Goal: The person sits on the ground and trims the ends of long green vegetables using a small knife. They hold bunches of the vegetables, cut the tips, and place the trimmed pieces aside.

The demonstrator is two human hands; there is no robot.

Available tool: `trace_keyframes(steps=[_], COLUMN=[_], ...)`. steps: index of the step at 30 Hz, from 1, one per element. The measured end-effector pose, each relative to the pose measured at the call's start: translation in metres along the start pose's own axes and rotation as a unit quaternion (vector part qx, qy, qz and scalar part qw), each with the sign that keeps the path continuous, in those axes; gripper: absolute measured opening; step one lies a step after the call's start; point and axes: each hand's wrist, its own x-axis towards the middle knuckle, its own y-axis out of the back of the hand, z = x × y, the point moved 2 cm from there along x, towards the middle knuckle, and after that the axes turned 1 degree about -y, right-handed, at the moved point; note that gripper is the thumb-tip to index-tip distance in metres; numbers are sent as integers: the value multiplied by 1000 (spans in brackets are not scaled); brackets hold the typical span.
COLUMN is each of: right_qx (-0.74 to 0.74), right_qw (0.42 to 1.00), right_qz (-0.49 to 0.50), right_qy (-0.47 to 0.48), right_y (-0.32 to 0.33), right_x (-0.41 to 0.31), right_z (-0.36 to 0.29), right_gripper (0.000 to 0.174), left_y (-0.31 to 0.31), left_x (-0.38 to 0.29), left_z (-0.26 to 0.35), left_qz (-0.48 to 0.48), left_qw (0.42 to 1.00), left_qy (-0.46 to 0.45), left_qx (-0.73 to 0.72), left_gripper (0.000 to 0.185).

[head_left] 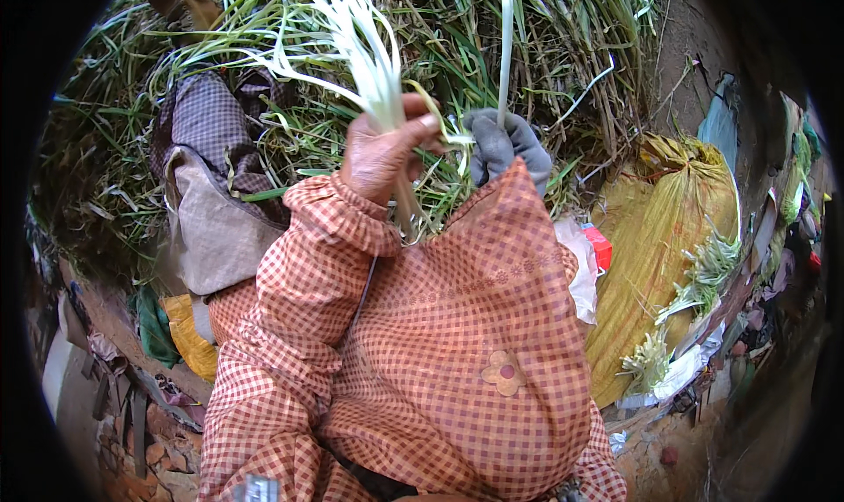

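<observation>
My bare left hand (pixel 389 146) grips a bunch of pale leafy stalks (pixel 372 60), its white stems fanning upward and their lower ends hanging below the fist. Just right of it, my right hand (pixel 506 147), in a grey glove, is closed around one long white stalk (pixel 506 47) that stands upright. A yellowish withered leaf (pixel 432 106) curls between the two hands. Behind both hands spreads a large heap of green leafy stalks (pixel 455 60). The checked apron (pixel 461 317) rises in front of the right wrist and hides part of it.
A yellow woven sack (pixel 666 264) lies at the right, with trimmed stalk bundles (pixel 712 268) along its outer edge. Near the apron are a red box (pixel 598 248) and a pale plastic bag (pixel 579 271). An outstretched leg in checked cloth (pixel 208 116) rests on the heap at the left.
</observation>
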Motion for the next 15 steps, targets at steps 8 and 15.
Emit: trace_keyframes(steps=[8, 15], right_qx=[-514, -611], right_qw=[828, 737], right_qz=[-224, -233], right_qy=[0, -172], right_y=[-18, 50], right_x=[15, 22], right_z=[-2, 30], right_gripper=[14, 16], left_y=[15, 81], left_x=[-8, 8], left_z=[33, 86], left_qz=[35, 13], left_qw=[986, 943], left_qy=[-148, -291], left_qx=[-66, -160], left_gripper=[36, 18])
